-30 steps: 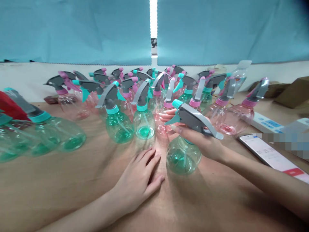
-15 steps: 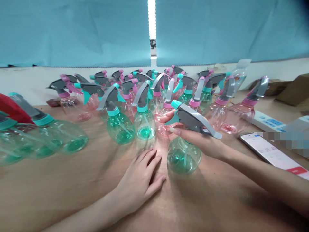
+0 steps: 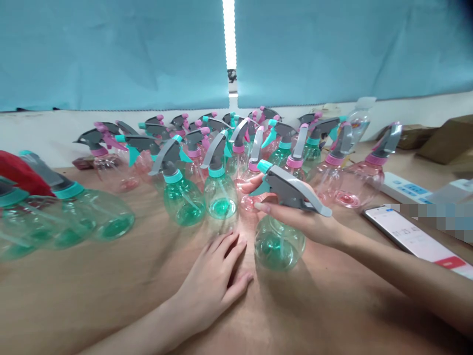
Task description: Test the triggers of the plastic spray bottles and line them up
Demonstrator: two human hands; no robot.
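Observation:
My right hand (image 3: pixel 295 219) grips a green spray bottle (image 3: pixel 279 249) around its neck, below the grey and turquoise trigger head. The bottle looks upright, its base at or close to the wooden table (image 3: pixel 155 301); whether it touches, I cannot tell. My left hand (image 3: pixel 218 273) lies flat on the table to the left of that bottle, fingers stretched out and holding nothing. Just beyond my left hand stand two more green spray bottles (image 3: pixel 220 197). Behind the held bottle is a pink spray bottle (image 3: pixel 252 201), partly hidden by my right fingers.
Several pink and green spray bottles crowd the back of the table. More green ones (image 3: pixel 114 222) stand at the left beside a red item (image 3: pixel 22 172). On the right are a phone (image 3: pixel 417 241), a white power strip (image 3: pixel 404 187), a clear bottle (image 3: pixel 358 118) and a cardboard box (image 3: pixel 454 140).
The view has shifted slightly, so the scene sits a little lower. My right hand keeps its grip on the green spray bottle, and my left hand stays flat on the table.

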